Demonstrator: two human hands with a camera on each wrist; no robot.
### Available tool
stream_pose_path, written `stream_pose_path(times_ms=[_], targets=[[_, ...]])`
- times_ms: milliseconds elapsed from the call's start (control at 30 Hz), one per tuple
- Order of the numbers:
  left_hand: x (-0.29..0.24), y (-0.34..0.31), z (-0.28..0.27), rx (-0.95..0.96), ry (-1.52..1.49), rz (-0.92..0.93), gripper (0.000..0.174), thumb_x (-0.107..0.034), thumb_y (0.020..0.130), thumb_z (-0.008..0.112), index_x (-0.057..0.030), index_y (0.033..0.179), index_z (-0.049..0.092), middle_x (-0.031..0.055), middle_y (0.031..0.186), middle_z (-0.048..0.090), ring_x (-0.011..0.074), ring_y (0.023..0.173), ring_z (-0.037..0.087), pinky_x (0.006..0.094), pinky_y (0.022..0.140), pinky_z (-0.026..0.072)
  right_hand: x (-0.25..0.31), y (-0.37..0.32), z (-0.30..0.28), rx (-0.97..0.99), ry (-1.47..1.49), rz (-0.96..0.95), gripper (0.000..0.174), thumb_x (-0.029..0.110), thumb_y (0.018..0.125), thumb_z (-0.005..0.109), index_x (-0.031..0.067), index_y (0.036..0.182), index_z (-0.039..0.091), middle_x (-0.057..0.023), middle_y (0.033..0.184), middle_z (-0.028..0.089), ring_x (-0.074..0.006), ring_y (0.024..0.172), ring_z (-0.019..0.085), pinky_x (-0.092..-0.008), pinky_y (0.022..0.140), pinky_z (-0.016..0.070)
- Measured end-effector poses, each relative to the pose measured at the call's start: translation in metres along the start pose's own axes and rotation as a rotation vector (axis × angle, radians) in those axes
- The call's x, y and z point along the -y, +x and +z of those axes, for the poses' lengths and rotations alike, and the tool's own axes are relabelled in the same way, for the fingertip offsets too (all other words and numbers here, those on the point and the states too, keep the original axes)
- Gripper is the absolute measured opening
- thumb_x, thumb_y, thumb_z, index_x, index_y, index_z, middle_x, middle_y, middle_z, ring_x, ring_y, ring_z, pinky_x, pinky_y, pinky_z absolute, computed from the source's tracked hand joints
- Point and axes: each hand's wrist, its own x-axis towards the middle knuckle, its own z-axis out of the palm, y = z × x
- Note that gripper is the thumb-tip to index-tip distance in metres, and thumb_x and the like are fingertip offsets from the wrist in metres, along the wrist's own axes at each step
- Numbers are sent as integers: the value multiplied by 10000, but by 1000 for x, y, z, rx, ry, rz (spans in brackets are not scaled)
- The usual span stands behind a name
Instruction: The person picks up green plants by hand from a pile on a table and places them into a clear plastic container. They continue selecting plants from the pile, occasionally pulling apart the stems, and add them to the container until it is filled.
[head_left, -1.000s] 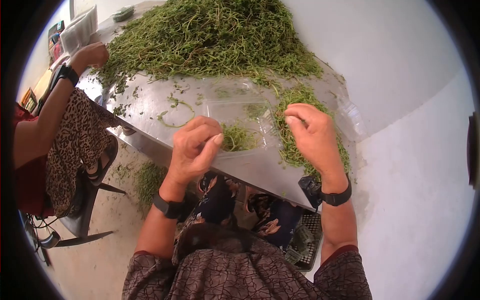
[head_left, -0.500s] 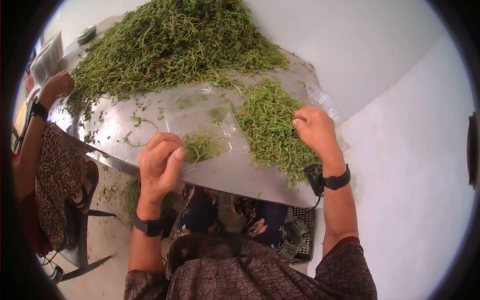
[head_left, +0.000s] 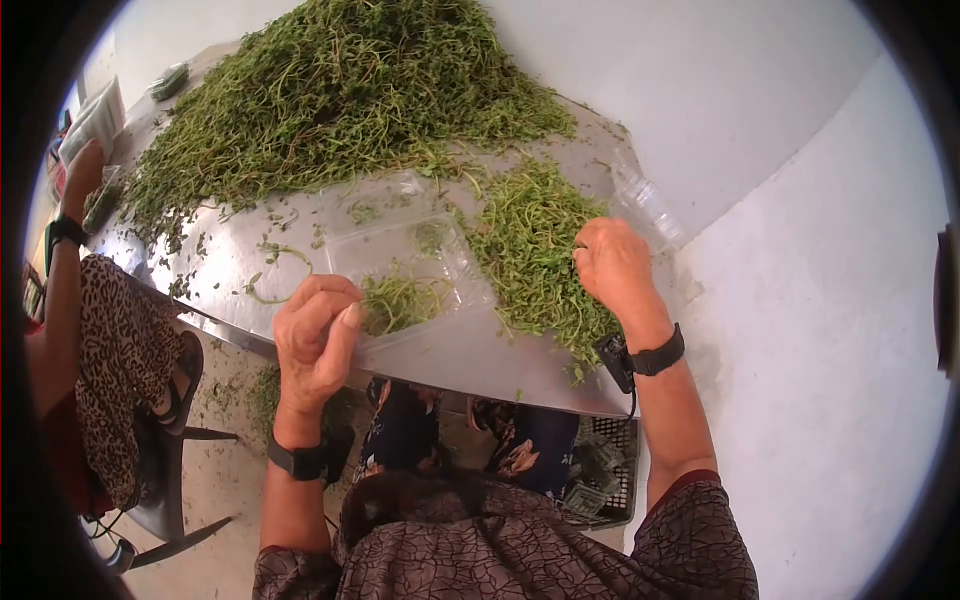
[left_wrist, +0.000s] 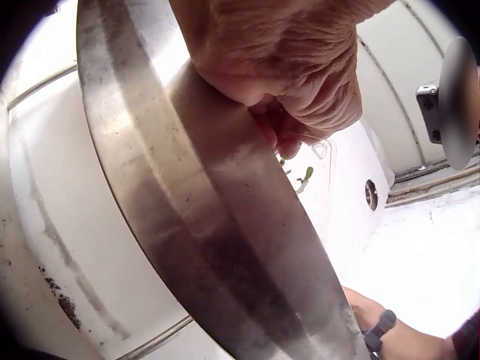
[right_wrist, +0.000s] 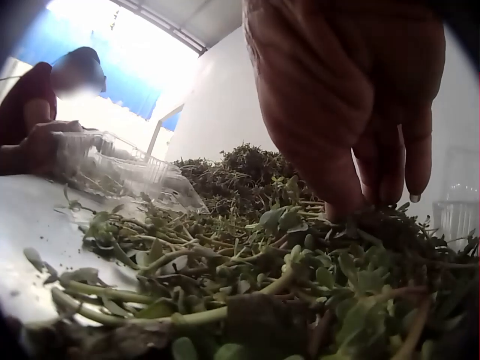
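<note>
My left hand (head_left: 318, 335) grips the near left corner of a clear plastic clamshell box (head_left: 400, 232), thumb against curled fingers. The box lies open on the metal table (head_left: 450, 355), with some green sprigs (head_left: 400, 300) inside. In the right wrist view, the same hand (right_wrist: 45, 146) holds the side of the box (right_wrist: 124, 161). To the right, my right hand (head_left: 612, 268) reaches down into a small heap of leafy green sprigs (head_left: 535, 250). Its fingers and thumb pinch among the stems in the right wrist view, where the fingertips are partly hidden by leaves.
A large mound of greens (head_left: 340, 100) covers the back of the table. Clear plastic lids or boxes (head_left: 650, 205) lie by the wall at right. Another person's hand (head_left: 85, 165) is at far left near a filled box (head_left: 102, 205). A black crate (head_left: 605, 470) stands below.
The head view has swung right. My right hand has shifted left into the small heap, while my left stays at the box. The other person's hand has moved away from the mound.
</note>
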Motion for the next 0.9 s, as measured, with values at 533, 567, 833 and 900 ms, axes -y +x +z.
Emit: stream_pose_path(times_ms=[533, 567, 833, 900], targets=[[3, -1, 0, -13, -13, -5, 48, -14, 819, 607, 25, 793, 611, 129, 845, 641, 246, 741, 614, 317, 675, 484, -4, -4, -6, -71, 96, 27, 61, 39, 715, 609, 17, 658, 613, -136, 796, 616, -354, 817, 592, -443, 698, 499], [3, -1, 1, -17, -6, -12, 48, -14, 819, 607, 25, 793, 611, 129, 845, 641, 246, 741, 614, 317, 675, 484, -2, -4, -12, -58, 137, 75, 55, 43, 723, 599, 21, 674, 612, -126, 820, 630, -356, 831, 597, -441, 700, 498], [4, -2, 2, -30, -71, 12, 55, -14, 815, 625, 29, 782, 613, 121, 824, 637, 231, 745, 619, 305, 682, 490, 56, 11, -57, -126, 416, -2, 50, 42, 756, 587, 11, 747, 625, -99, 908, 674, -312, 853, 624, -398, 756, 507], [4, -2, 3, -30, -72, 3, 56, -14, 815, 626, 28, 781, 613, 120, 821, 636, 230, 747, 620, 305, 685, 491, 74, 18, -59, -150, 459, -72, 49, 42, 760, 591, 9, 749, 625, -93, 902, 673, -303, 844, 623, -397, 762, 505]])
